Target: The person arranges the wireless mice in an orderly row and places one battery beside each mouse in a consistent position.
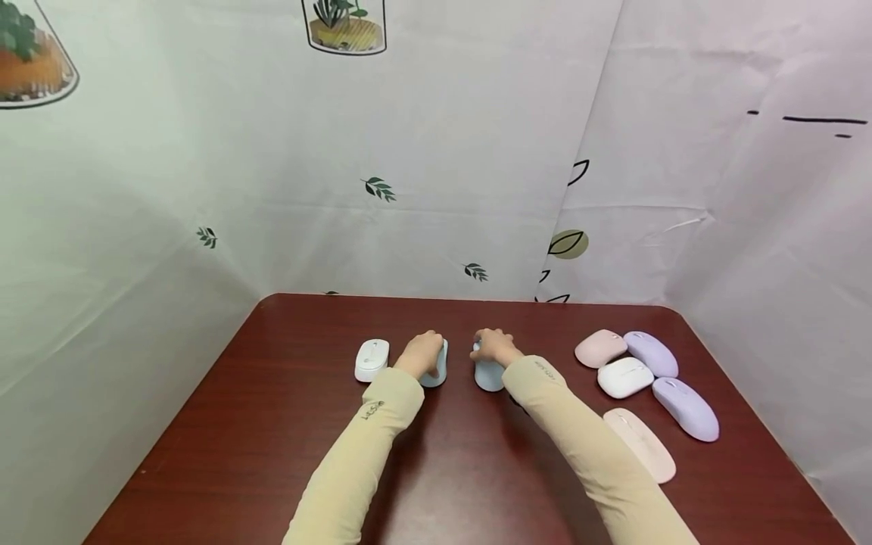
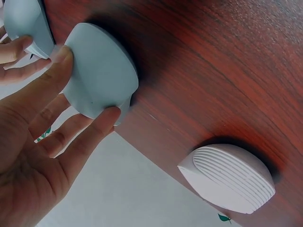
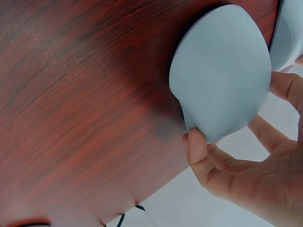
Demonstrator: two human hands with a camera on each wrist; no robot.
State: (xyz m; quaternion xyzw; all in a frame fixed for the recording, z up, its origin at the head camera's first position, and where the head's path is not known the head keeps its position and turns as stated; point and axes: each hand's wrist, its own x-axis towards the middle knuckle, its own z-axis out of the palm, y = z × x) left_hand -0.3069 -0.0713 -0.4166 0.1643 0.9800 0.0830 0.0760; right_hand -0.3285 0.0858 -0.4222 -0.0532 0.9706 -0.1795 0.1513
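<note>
Two pale blue-grey computer mice are near the middle of the table, side by side with a gap between them. My left hand (image 1: 422,353) grips the left mouse (image 1: 437,371); in the left wrist view its thumb is on one side of this mouse (image 2: 102,71) and its fingers on the other. The right mouse (image 1: 488,376) is held by my right hand (image 1: 496,347). Thumb and fingers pinch that mouse's edges (image 3: 222,71) in the right wrist view. Just left of my left hand stands a white mouse (image 1: 372,359), whose ribbed end (image 2: 232,177) shows in the left wrist view.
On the right of the dark red-brown table (image 1: 272,424) lie a pink mouse (image 1: 601,349), a purple mouse (image 1: 651,353), a white mouse (image 1: 625,378) and a second purple mouse (image 1: 686,409). My right sleeve partly covers another pink mouse (image 1: 643,446). A printed white cloth (image 1: 436,151) hangs behind.
</note>
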